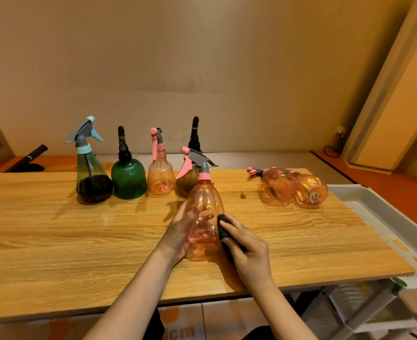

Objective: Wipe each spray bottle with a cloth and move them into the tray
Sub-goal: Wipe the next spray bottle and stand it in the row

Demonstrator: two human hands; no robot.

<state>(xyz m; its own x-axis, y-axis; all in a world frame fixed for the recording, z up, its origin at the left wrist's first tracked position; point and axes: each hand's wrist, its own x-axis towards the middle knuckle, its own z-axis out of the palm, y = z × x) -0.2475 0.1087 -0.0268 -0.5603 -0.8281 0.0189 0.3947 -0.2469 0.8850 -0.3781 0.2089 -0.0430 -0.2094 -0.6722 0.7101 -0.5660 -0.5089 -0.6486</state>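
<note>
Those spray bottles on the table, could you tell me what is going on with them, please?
A person is wiping a pink spray bottle: the left hand holds it upright on the wooden table while the right hand presses a dark cloth to its side. Four bottles stand in a row behind, two pink ones lie on their sides, and the white tray holds no bottle yet.
</note>
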